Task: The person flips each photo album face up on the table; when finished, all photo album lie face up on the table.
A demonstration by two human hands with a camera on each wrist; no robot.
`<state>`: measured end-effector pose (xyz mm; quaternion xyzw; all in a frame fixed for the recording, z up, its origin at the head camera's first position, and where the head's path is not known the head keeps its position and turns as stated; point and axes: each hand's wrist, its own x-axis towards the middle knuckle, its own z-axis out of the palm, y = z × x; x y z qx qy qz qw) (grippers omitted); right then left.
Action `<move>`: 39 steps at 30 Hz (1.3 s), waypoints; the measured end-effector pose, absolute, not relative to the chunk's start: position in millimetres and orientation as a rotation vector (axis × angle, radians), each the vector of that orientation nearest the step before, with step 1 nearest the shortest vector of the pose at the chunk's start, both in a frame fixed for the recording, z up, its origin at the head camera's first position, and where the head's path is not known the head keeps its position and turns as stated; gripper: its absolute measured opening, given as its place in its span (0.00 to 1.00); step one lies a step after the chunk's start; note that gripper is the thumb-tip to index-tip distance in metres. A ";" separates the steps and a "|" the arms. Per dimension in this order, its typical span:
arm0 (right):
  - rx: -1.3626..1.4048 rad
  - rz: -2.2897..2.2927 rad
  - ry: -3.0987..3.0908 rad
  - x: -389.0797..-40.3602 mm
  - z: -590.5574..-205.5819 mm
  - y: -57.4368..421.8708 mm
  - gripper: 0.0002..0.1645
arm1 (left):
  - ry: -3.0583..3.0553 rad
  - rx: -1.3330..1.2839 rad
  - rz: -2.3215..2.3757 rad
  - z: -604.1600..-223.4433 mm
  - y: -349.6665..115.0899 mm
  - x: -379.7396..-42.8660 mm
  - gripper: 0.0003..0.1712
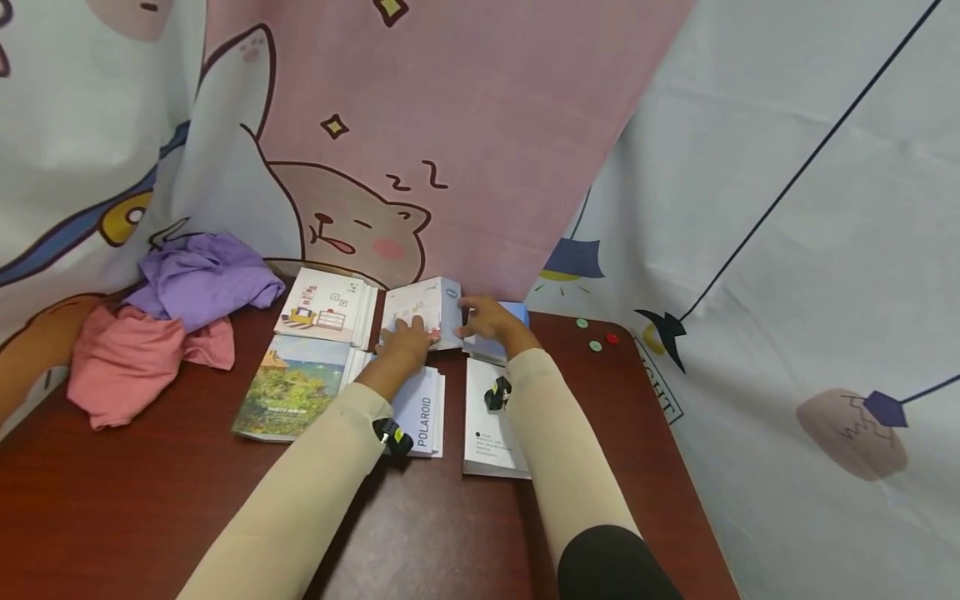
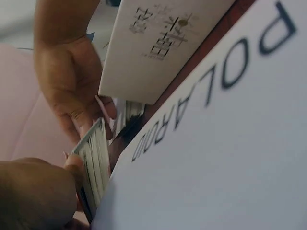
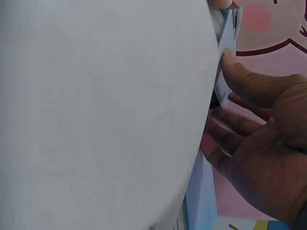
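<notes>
Both hands are on a small white photo album [image 1: 411,302] with a pale blue spine [image 1: 450,312], at the back of the table. My left hand [image 1: 405,343] grips its near edge; in the left wrist view the thumb lies against the album's page edges [image 2: 94,158]. From the right, my right hand [image 1: 487,323] pinches the spine end, its thumb [image 3: 240,76] on the cover and its other fingers partly hidden behind. A blue album [image 1: 516,313] lies under and beside the right hand. Nearer, below the left wrist, is the album marked POLAROID [image 1: 422,412].
A white album [image 1: 491,446] lies below the right forearm. On the left are an illustrated white album [image 1: 322,304] and a landscape-covered album [image 1: 288,387]. Purple cloth [image 1: 210,275] and pink cloth [image 1: 127,358] are heaped farther left. Small red and green discs [image 1: 596,346] dot the back right corner.
</notes>
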<state>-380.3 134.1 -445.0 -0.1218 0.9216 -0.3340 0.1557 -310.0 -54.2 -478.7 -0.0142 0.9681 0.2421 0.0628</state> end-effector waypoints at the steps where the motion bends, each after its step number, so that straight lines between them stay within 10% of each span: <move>1: -0.356 -0.983 2.627 -380.3 -445.6 134.8 0.49 | 2.930 -0.013 0.713 -479.4 -55.6 -310.8 0.34; 39: -0.367 -1.865 1.935 -374.7 -439.2 144.6 0.45 | 2.892 0.528 1.150 -463.4 -71.5 -303.0 0.60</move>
